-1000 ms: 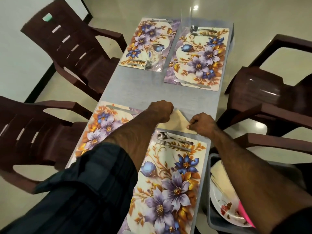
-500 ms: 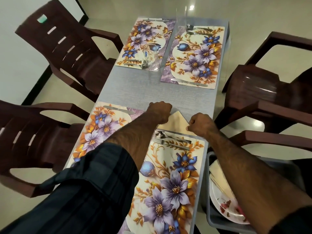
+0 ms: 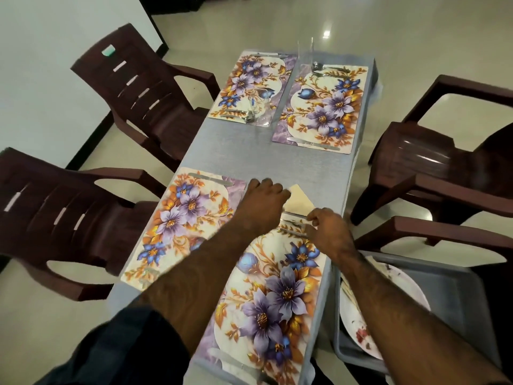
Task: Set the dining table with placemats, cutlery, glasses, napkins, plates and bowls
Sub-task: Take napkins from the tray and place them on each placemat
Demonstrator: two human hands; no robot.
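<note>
Napkin step: left hand (image 3: 263, 201) curled on the cream napkin (image 3: 298, 200), right hand (image 3: 329, 229) pinching cutlery (image 3: 294, 216) beside it; next, probably tuck napkin under cutlery.

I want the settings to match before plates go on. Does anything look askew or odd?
The cream napkin lies off the near right placemat, cornerwise on the bare table, while both hands work there. The far left placemat has a glass standing on it beside the cutlery; the others show none.
</note>
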